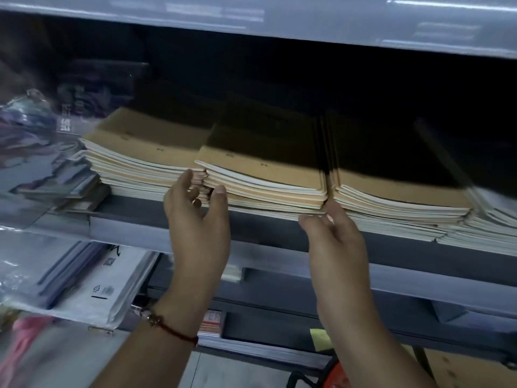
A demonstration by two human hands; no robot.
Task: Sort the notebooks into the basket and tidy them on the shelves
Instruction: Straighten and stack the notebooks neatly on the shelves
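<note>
Two bare forearms reach up from the bottom edge, the left one wearing a thin red cord bracelet (179, 333) at the wrist. Both hands meet the middle stack of notebooks (268, 175) on a grey metal shelf (134, 228). That stack lies flat, kraft-brown covers on top, cream page edges layered and slightly fanned toward the front. The left hand (195, 214) cups the stack's left corner, fingers curled round the side and thumb on the front edge. The right hand (333, 233) touches the stack's lower right corner with loosely bent fingers; whether it grips is unclear. Matching stacks sit just beside it: a left stack (131, 161) and a right stack (397, 200), its lower books slid rightward. Deep shadow from the shelf above (279, 21) covers their backs. Glossy plastic-wrapped packs (36, 141) crowd the left, with paper packets (92, 287) on the lower shelf.
</note>
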